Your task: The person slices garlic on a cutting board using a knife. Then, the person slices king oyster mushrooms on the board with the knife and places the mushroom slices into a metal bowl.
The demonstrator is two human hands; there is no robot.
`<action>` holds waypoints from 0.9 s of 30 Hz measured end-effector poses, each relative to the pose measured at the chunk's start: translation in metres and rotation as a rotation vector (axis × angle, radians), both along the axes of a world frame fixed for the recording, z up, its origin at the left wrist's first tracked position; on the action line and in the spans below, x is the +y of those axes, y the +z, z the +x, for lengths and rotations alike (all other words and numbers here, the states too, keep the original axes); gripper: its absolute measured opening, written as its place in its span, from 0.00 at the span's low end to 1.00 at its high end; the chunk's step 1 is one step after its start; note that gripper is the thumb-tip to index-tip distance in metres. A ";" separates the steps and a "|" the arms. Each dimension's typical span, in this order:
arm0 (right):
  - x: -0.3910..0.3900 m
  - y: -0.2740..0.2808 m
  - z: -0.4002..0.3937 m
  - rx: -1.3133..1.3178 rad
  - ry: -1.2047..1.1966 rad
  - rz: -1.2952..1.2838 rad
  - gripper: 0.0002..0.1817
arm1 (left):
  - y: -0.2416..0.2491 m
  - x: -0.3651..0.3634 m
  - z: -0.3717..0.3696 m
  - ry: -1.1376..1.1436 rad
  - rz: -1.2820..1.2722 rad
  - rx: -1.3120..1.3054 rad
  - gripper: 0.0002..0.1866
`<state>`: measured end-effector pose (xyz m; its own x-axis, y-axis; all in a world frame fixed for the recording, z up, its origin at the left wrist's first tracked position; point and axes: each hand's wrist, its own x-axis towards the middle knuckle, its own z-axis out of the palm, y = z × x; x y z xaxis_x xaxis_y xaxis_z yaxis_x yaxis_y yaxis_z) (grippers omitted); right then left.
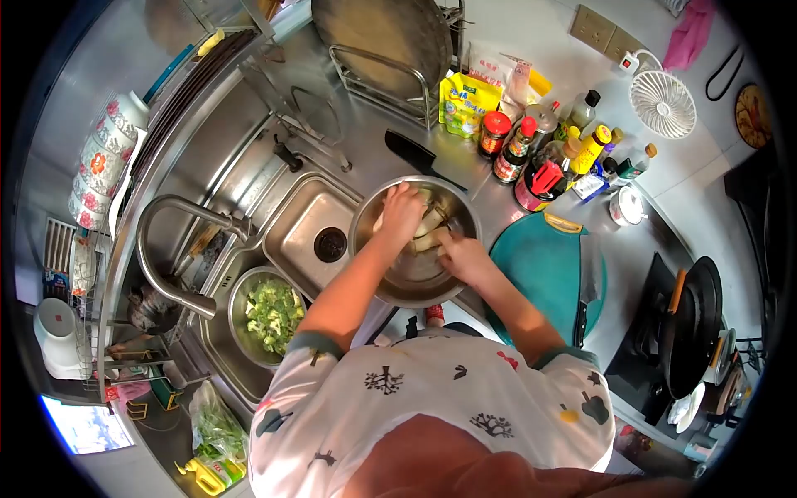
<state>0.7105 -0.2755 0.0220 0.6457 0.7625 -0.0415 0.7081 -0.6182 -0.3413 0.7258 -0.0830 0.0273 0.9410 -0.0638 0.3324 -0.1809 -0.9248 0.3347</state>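
A stainless steel bowl (413, 282) sits on the counter edge beside the sink, holding several pale, thick, stick-like pieces that look like peeled vegetable (430, 222). My left hand (403, 212) reaches into the far left of the bowl, fingers bent down and closed; what they grip is hidden. At the bowl's right side, my right hand (463, 256) has its fingers closed at the end of one pale piece (427, 240). A black cleaver (409, 151) lies behind the bowl. To the right, a knife (589, 270) rests on a round teal cutting board (531, 266).
Left of the bowl is a sink basin (290, 220) with a curved faucet (143, 241). A metal bowl of cut broccoli (276, 315) stands in the other basin. Sauce bottles (508, 158) and a small fan (662, 104) are at the back right. A wok (693, 328) is far right.
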 end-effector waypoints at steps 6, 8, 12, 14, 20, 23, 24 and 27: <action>-0.062 0.010 -0.032 0.786 -0.238 0.985 0.09 | -0.039 -0.024 0.060 0.025 0.565 0.573 0.12; -0.079 0.031 -0.041 1.174 -0.617 1.160 0.08 | -0.044 -0.025 0.061 0.001 0.528 0.516 0.12; -0.088 -0.013 -0.047 1.150 -0.595 0.873 0.05 | -0.032 -0.017 0.053 -0.046 0.212 0.170 0.09; -0.067 -0.003 -0.053 1.170 -0.535 0.847 0.05 | -0.011 -0.010 0.036 -0.024 -0.134 -0.223 0.12; 0.018 0.012 -0.058 1.064 -0.144 0.776 0.10 | -0.005 0.088 -0.105 0.012 -1.888 0.416 0.09; 0.089 0.031 -0.074 0.521 0.314 0.810 0.13 | -0.044 0.084 -0.185 0.143 -2.269 0.461 0.18; 0.114 0.035 -0.084 0.641 0.432 0.782 0.17 | -0.062 0.087 -0.204 0.128 -2.360 0.459 0.21; 0.191 0.037 -0.098 0.772 0.593 0.499 0.20 | -0.031 0.092 -0.250 0.203 -2.482 0.237 0.28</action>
